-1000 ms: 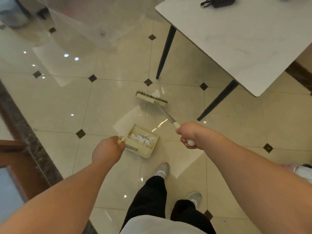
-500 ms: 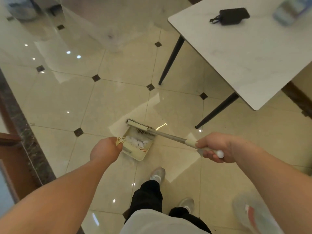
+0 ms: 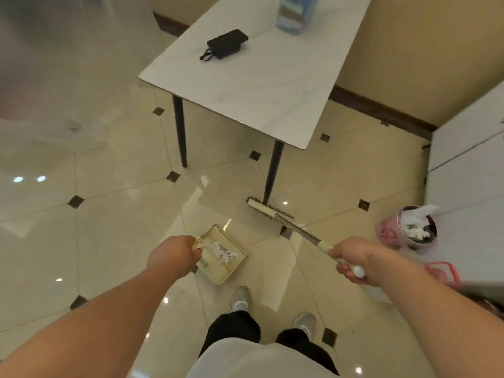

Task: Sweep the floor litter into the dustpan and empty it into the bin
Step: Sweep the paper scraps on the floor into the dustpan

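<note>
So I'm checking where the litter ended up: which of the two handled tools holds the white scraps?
The dustpan, held by the left hand. White scraps lie in its tray; the broom in the right hand carries none.

glossy cream tiled floor (image 3: 114, 219), pink bin (image 3: 406, 230) standing on it, white marble table (image 3: 261, 85) bearing black pouch (image 3: 226, 46)

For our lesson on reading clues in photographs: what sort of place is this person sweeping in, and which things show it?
Probably a room in a home, perhaps a dining area. Clues: glossy cream floor tiles with small dark diamond insets, a white marble-look table on black legs, and a small pink waste bin beside white cabinets.
</note>
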The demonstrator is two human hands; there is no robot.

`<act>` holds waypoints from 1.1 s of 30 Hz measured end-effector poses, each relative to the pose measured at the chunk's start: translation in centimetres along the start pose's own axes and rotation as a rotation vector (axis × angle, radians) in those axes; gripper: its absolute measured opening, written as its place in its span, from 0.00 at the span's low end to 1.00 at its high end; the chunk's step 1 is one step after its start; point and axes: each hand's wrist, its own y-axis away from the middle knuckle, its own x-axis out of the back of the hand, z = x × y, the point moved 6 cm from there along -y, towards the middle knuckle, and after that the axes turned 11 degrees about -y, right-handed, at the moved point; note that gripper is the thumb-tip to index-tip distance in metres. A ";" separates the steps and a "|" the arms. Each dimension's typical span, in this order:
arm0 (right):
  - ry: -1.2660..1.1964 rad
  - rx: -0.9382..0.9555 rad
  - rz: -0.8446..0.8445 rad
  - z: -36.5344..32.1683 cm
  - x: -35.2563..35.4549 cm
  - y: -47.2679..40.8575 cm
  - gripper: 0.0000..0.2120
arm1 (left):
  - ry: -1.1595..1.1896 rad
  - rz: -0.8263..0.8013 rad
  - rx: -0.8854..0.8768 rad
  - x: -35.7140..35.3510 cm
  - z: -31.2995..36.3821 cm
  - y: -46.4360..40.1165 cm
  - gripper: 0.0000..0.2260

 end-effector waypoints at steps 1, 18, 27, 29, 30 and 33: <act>-0.081 -0.018 0.018 1.6 1.4 -0.4 0.09 | -0.029 -0.002 -0.030 0.3 1.5 -0.3 0.12; -0.808 -0.215 0.084 20.3 10.3 -7.9 0.05 | -0.337 0.029 -0.531 -2.4 30.0 -1.3 0.12; -0.884 -0.221 -0.109 21.3 14.3 -5.9 0.09 | -0.404 -0.005 -0.559 -3.7 37.4 -0.9 0.12; -0.910 -0.182 -0.122 20.9 15.5 -6.1 0.07 | -0.403 -0.009 -0.553 -3.0 38.0 -0.8 0.11; -0.920 -0.153 -0.115 20.3 16.4 -6.4 0.05 | -0.406 -0.007 -0.550 -2.4 38.5 -0.8 0.11; -0.931 -0.086 -0.040 18.6 19.0 -8.5 0.01 | -0.410 0.008 -0.528 -1.3 39.4 -1.0 0.10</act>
